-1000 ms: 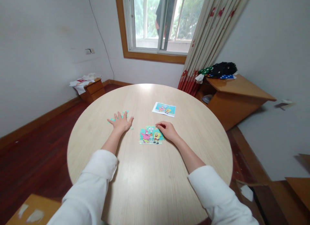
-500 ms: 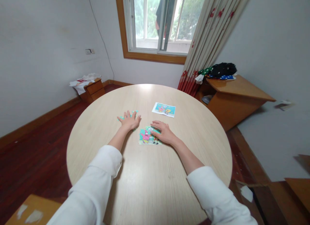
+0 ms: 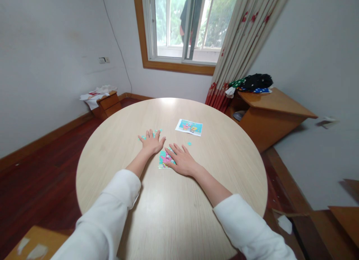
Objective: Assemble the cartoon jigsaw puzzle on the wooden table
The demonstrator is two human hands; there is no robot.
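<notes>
A: Nearest the camera, two white sleeves run out over the round tabletop [image 3: 174, 215]. The right hand [image 3: 182, 161] lies flat, fingers spread, palm down on the puzzle [image 3: 163, 160], gripping nothing, just pressing.

B: And it covers most of the picture; only the pink corner on the left side shows from under it.

A: Just beyond, the left hand [image 3: 152, 141] is flat and open too, fingers fanned over the loose pieces [image 3: 143, 137], holding none of them.

B: How far along would you call it?

A: Hard to say with the hand over it, but I'd judge most of the puzzle is together. A scatter of teal pieces sits beside the left hand, and one stray piece [image 3: 189, 143] lies off to the right, so there's work left.

B: What's different from a second ago?

A: The right hand was curled at the puzzle's right edge; now it has slid across and flattened on top. The left hand has swept inward, bringing the pieces nearer the puzzle.

B: Farther back?

A: The reference print [image 3: 189, 126] lies untouched towards the far side.
</notes>
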